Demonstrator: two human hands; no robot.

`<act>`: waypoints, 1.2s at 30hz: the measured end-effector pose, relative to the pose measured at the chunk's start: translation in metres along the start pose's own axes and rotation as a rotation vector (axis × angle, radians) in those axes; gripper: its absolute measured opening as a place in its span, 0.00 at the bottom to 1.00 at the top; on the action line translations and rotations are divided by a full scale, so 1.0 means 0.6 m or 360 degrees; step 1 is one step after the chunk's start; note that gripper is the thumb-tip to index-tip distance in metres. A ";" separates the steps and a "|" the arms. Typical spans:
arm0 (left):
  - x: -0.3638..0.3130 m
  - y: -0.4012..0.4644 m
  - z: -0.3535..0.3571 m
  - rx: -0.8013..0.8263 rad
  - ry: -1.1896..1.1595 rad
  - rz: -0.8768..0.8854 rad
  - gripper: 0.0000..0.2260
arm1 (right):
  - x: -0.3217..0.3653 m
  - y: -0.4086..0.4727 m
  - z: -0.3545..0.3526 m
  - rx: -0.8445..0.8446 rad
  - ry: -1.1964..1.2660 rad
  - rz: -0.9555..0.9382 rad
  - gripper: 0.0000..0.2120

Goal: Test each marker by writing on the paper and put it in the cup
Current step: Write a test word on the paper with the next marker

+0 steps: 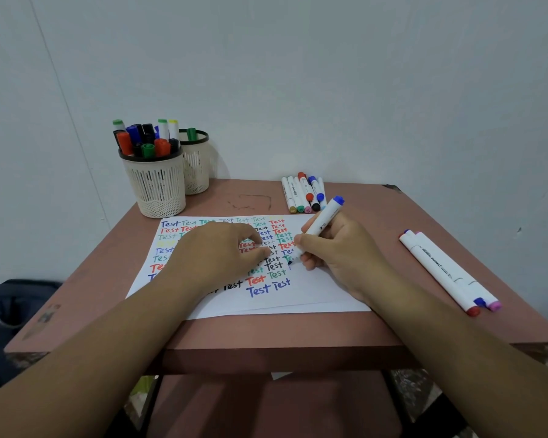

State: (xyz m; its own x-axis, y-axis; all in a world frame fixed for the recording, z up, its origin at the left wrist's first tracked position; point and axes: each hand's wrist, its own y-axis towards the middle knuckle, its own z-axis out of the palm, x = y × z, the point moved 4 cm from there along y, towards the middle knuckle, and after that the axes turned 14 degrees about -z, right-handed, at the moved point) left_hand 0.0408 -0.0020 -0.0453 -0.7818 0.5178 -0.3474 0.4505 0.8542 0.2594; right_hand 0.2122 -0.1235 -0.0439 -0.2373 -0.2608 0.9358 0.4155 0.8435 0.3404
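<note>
My right hand (336,248) grips a white marker with a blue cap end (325,218), its blue tip touching the white paper (314,292) to the right of rows of coloured "Test" words. My left hand (215,251) rests on the paper with its fingers curled; whether it holds something small I cannot tell. A cream slotted cup (155,184) at the back left is full of markers. Behind it stands a second cup (196,165) with one green marker. Several markers (304,194) lie at the back of the table. Three markers (446,270) lie at the right.
The small reddish-brown table (108,279) stands against a pale wall. A dark bag (10,314) sits on the floor to the left. The table's front edge lies close under my forearms.
</note>
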 end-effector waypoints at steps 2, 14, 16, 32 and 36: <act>0.000 -0.001 0.000 0.0000 -0.0006 -0.0002 0.17 | 0.002 -0.002 0.001 0.0007 0.0022 -0.0002 0.08; -0.001 -0.003 -0.002 0.0000 -0.0022 -0.0022 0.16 | 0.004 -0.001 -0.003 -0.0025 -0.0120 -0.0067 0.06; 0.000 -0.003 -0.002 0.0006 -0.0023 -0.0026 0.17 | 0.005 -0.003 -0.004 -0.0024 -0.0113 -0.0065 0.06; -0.002 -0.003 -0.003 0.0018 -0.0024 -0.0040 0.16 | 0.003 -0.003 -0.002 0.0047 -0.0166 -0.0067 0.07; -0.001 -0.004 -0.003 0.0010 -0.0047 -0.0043 0.16 | 0.004 -0.004 -0.003 0.0035 -0.0197 -0.0070 0.07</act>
State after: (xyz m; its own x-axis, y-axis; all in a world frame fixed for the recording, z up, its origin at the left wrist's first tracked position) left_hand 0.0393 -0.0042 -0.0443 -0.7808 0.4957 -0.3804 0.4324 0.8681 0.2438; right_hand 0.2125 -0.1269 -0.0424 -0.3617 -0.2388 0.9012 0.3836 0.8429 0.3773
